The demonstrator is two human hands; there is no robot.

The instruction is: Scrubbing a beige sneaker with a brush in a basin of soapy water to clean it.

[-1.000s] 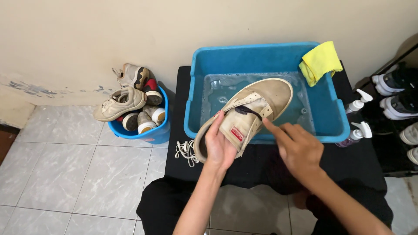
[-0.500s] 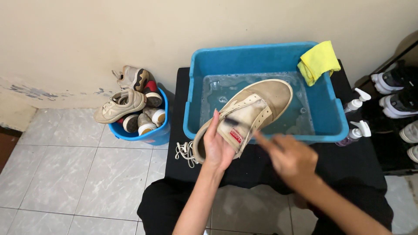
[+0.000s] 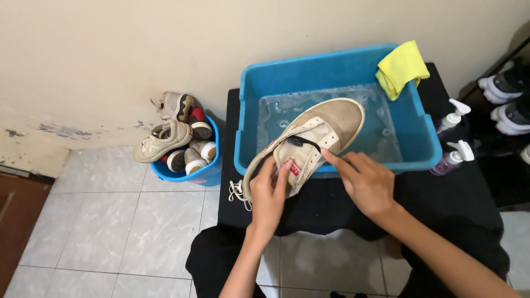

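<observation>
My left hand [image 3: 269,193] grips the heel end of a beige canvas shoe [image 3: 331,118], thumb and fingers around its opening and tongue. The shoe is tilted, its toe over the soapy water in a blue plastic tub [image 3: 251,99]. My right hand [image 3: 367,182] is beside the shoe's side, index finger stretched out and touching the upper near the eyelets. It holds nothing. A white shoelace [image 3: 238,193] lies on the black table [image 3: 441,193] just left of my left hand.
A yellow cloth [image 3: 402,67] hangs over the tub's far right corner. Two pump bottles [image 3: 454,120] stand right of the tub. A small blue bucket [image 3: 207,171] full of shoes sits on the tiled floor at left. More shoes are on a rack [image 3: 510,96] at far right.
My right hand moved back up to the shoe's side after dipping lower. My left hand shifted its fingers over the tongue. The view tilted slightly, so everything sits a little lower and left.
</observation>
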